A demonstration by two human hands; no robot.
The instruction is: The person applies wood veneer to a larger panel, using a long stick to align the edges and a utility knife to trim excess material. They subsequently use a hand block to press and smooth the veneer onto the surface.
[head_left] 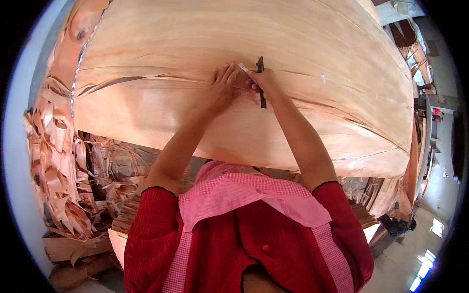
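A wide, pale wood veneer sheet (146, 105) lies in front of me, with a long split running across it. My left hand (226, 84) rests on the sheet beside the split, fingers stretched out and slightly apart. Just right of it, my right hand (264, 81) is closed around a long, dark, straight-edged tool (263, 100); its exact kind is unclear. A short white strip (244, 68), like tape, sticks up between the two hands; the fingers partly hide its lower end. Another small white piece (323, 78) sits on the veneer farther right.
Curled veneer scraps (56, 171) are heaped at the left, beside and below the sheet. A thin silvery strip (74, 93) runs along the sheet's left side. Stacked veneer (366, 215) shows under the near right edge. A dark bundle (398, 224) lies at the lower right.
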